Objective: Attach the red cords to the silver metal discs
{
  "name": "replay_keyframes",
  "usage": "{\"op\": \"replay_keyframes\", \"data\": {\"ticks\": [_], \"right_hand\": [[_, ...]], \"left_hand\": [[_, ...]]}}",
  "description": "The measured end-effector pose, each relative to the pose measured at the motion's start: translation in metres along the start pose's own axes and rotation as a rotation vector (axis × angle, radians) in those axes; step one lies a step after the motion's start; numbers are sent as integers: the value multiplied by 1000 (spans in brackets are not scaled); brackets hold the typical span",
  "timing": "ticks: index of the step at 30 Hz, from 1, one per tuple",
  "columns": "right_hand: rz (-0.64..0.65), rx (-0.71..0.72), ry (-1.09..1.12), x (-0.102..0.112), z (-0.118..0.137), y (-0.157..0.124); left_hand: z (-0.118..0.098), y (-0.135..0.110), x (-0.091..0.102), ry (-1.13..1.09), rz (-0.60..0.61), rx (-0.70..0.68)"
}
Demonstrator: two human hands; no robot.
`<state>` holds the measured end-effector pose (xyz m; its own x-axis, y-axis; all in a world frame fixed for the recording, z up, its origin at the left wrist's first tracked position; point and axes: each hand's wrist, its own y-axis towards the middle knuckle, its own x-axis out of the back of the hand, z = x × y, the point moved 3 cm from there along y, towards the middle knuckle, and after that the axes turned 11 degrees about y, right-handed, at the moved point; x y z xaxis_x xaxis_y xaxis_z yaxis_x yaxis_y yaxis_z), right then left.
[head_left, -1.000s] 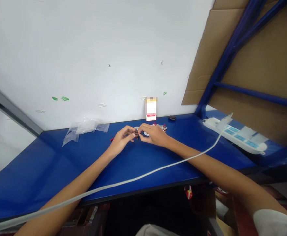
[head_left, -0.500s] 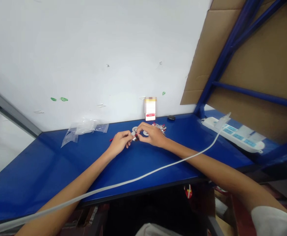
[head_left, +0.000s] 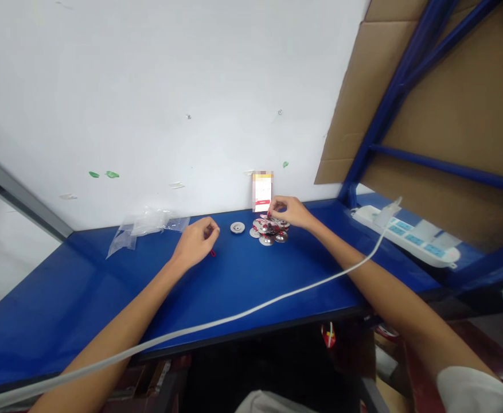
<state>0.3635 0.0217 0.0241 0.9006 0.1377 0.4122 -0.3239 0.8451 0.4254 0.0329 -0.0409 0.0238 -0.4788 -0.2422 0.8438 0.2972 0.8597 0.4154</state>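
- This is what I see from my head camera, looking down at a blue desk point(head_left: 83, 298).
- My left hand point(head_left: 196, 242) is up over the desk, and my left fingers point(head_left: 210, 230) are curled in. I cannot tell if they hold something small.
- A tiny red bit point(head_left: 212, 253) lies on the desk just beside my left hand, and it looks like a little piece of string.
- My right hand point(head_left: 289, 211) is at the back of the desk, and my right fingers point(head_left: 272, 205) are pinched together on top of a pile of shiny metal discs point(head_left: 268, 230). I cannot tell if they are gripping something.
- The pile has red bits point(head_left: 271, 221) mixed in, and the discs lie on top of each other.
- One round metal disc point(head_left: 237, 228) sits alone on the desk, between my hands and near the pile.
- A see-through plastic bag point(head_left: 145, 228) lies on the desk, to the left of my left hand.
- A white and red card point(head_left: 262, 192) stands against the white wall point(head_left: 148, 97), right behind the pile. The top of it is blurred.
- A white cable point(head_left: 242, 314) runs over my arms.
- A white power strip point(head_left: 406, 236) lies far to the right.
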Motion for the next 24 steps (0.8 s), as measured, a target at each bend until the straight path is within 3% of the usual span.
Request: {"op": "replay_keyframes", "data": {"ticks": [4, 11, 17, 20, 24], "right_hand": [[39, -8, -53, 7, -13, 0], [162, 16, -130, 1, -23, 1], [98, 150, -253, -3, -6, -1], [43, 311, -468, -20, 16, -2], [223, 485, -733, -72, 36, -3]], "left_hand": [[14, 4, 1, 57, 10, 23], [27, 6, -4, 54, 77, -25], [44, 12, 14, 139, 50, 12], [55, 15, 22, 166, 83, 20], [62, 15, 23, 176, 215, -35]]}}
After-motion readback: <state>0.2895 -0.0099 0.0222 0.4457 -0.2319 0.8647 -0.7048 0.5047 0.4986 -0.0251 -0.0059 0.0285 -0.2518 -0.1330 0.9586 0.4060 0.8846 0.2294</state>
